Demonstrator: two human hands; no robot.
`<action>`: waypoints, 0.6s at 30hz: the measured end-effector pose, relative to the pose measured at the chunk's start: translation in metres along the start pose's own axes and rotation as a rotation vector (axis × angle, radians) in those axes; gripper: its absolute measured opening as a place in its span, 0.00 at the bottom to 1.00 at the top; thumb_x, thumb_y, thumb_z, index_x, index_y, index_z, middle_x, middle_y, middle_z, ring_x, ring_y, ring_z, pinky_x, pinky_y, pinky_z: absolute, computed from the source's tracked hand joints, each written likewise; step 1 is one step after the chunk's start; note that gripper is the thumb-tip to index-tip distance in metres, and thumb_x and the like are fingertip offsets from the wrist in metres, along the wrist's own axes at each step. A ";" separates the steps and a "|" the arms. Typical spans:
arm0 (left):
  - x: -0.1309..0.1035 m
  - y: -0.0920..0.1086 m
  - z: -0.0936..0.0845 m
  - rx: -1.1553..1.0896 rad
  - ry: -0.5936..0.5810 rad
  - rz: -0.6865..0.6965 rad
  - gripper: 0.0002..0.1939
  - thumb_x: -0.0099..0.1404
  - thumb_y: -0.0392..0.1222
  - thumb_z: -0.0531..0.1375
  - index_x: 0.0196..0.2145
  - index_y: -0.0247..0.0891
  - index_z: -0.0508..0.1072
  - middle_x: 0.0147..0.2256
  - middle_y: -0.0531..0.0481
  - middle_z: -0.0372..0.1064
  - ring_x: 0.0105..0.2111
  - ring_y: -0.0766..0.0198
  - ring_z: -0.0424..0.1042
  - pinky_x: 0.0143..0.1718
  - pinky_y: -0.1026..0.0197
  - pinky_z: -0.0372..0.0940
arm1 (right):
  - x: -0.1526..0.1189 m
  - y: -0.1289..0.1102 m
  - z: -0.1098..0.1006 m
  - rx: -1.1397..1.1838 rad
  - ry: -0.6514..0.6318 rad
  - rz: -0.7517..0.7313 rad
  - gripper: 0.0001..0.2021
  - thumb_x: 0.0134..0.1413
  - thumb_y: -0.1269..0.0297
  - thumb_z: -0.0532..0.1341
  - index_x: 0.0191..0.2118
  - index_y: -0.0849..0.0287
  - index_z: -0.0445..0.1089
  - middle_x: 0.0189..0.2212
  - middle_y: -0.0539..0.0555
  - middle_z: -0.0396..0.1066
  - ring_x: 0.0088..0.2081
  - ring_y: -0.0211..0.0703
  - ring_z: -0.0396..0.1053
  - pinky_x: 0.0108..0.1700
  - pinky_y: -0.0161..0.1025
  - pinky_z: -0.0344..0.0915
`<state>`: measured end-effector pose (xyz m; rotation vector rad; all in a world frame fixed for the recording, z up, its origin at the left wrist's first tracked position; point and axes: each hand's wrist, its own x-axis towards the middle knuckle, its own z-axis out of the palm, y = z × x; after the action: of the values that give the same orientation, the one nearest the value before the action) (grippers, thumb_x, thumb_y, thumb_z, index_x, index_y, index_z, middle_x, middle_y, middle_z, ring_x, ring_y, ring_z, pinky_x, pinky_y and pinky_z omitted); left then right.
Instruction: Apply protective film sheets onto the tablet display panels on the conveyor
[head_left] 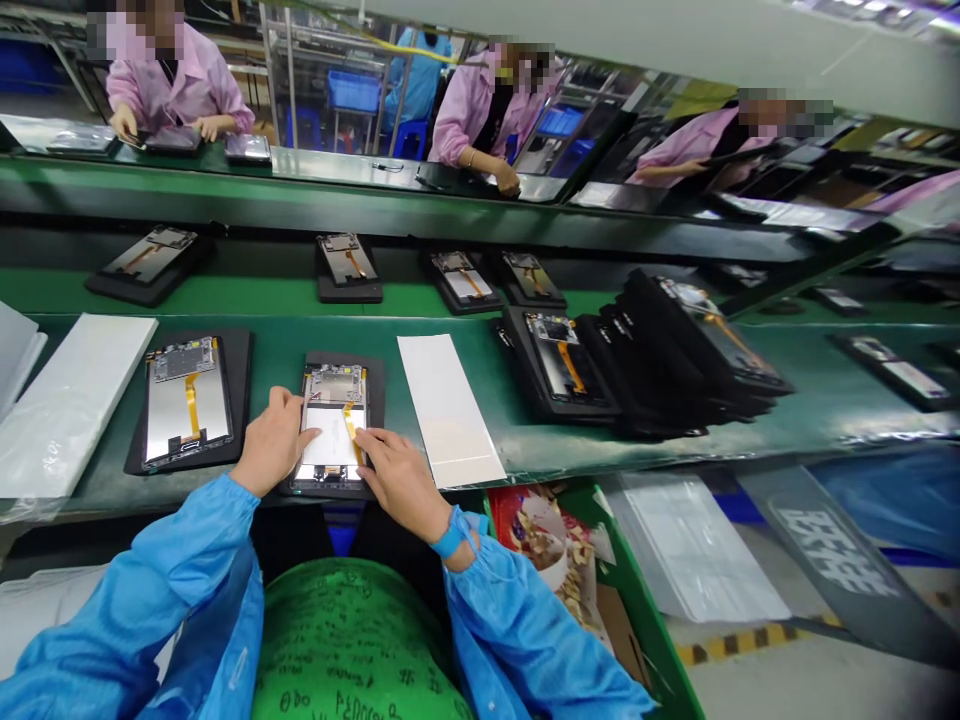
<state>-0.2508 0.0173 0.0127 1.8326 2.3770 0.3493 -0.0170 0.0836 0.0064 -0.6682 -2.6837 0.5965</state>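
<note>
In front of me an opened tablet point(321, 440) lies on a dark cover, its circuit board and silvery-white panel showing. My left hand point(274, 440) is closed at its left edge, thumb resting on the panel. At the other side, my right hand point(401, 478) pinches near an orange ribbon cable point(350, 425); the fingertips partly hide the cable's lower end. To the left rests a second opened tablet point(187, 400), with its orange cable running down the panel. A white rectangular sheet point(450, 408) lies to the right of my right hand.
Stacked black tablet covers point(645, 350) crowd the bench at right. White sheets point(67, 410) lie at left. Several opened tablets point(346, 265) sit on the green strip behind. Below the bench edge is a green bin point(630, 590) with scraps. Co-workers in pink point(184, 80) sit opposite.
</note>
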 end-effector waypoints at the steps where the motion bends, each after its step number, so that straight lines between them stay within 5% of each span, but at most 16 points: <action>1: -0.002 -0.001 0.004 0.022 0.041 -0.029 0.28 0.67 0.51 0.59 0.58 0.30 0.65 0.55 0.31 0.61 0.47 0.46 0.71 0.45 0.49 0.68 | -0.002 0.001 0.002 0.026 0.016 0.009 0.24 0.63 0.72 0.59 0.64 0.59 0.58 0.57 0.64 0.68 0.61 0.58 0.62 0.57 0.60 0.67; 4: -0.011 -0.005 0.028 -0.007 0.131 -0.099 0.30 0.68 0.53 0.56 0.59 0.27 0.65 0.61 0.25 0.58 0.61 0.36 0.59 0.57 0.37 0.59 | -0.007 0.006 0.010 0.077 0.123 0.107 0.24 0.67 0.70 0.55 0.66 0.58 0.56 0.63 0.66 0.60 0.64 0.58 0.59 0.61 0.63 0.66; 9: -0.024 -0.004 0.064 -0.313 0.272 -0.184 0.25 0.71 0.50 0.50 0.58 0.32 0.68 0.66 0.30 0.55 0.69 0.40 0.46 0.66 0.32 0.44 | -0.020 0.006 0.025 0.143 0.183 0.156 0.29 0.63 0.74 0.54 0.69 0.61 0.51 0.62 0.68 0.61 0.65 0.59 0.58 0.63 0.66 0.64; 14: -0.023 0.012 0.059 -0.786 0.191 -0.273 0.33 0.68 0.57 0.54 0.64 0.35 0.61 0.61 0.33 0.64 0.62 0.45 0.65 0.62 0.43 0.61 | -0.032 0.014 0.011 0.179 0.135 0.121 0.32 0.62 0.74 0.55 0.69 0.58 0.50 0.64 0.64 0.60 0.66 0.53 0.58 0.66 0.56 0.63; 18: 0.012 0.021 0.029 -1.005 0.135 -0.288 0.38 0.65 0.60 0.57 0.66 0.38 0.56 0.49 0.39 0.75 0.46 0.50 0.77 0.47 0.50 0.73 | 0.006 0.068 -0.047 0.042 0.020 0.146 0.32 0.60 0.65 0.64 0.67 0.57 0.56 0.65 0.63 0.61 0.65 0.54 0.61 0.63 0.52 0.66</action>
<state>-0.2272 0.0372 -0.0090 1.0029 1.8790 1.3410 0.0220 0.1564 0.0170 -0.8594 -2.6119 0.6780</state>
